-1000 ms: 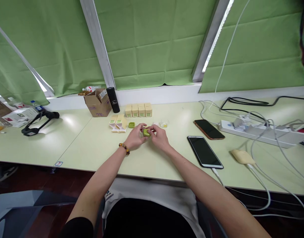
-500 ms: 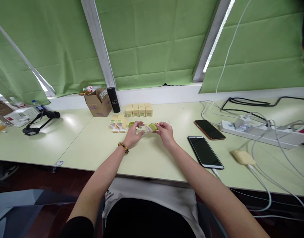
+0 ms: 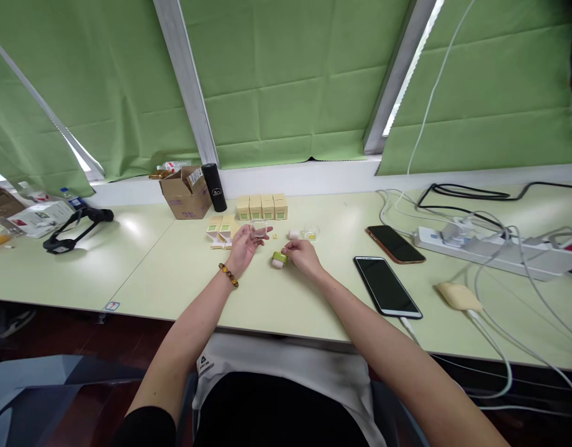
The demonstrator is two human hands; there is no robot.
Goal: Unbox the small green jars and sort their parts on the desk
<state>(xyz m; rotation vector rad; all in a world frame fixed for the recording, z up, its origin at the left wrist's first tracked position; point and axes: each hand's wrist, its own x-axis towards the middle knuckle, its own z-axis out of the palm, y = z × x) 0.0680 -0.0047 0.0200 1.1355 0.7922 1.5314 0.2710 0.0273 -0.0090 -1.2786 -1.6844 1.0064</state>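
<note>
My left hand (image 3: 241, 246) lies palm up on the pale green table (image 3: 174, 273), fingers curled round a small clear plastic case (image 3: 258, 230). My right hand (image 3: 304, 254) rests on the table with its fingertips pinched on a small green and white piece (image 3: 279, 259). A small white piece (image 3: 294, 234) and another clear case (image 3: 310, 233) lie just beyond the right hand. Behind them stands a row of several small yellow boxes (image 3: 261, 207), with flattened boxes (image 3: 220, 231) to their left.
A cardboard box (image 3: 184, 193) and a black cylinder (image 3: 213, 187) stand at the back. Two phones (image 3: 387, 285) (image 3: 394, 243) lie to the right, then a power strip (image 3: 495, 251) with tangled cables. A black headset (image 3: 71, 228) lies at the left.
The hands, which held the green piece together, have parted. The left hand has turned palm up with the clear case; the right has brought the green piece down to the table.
</note>
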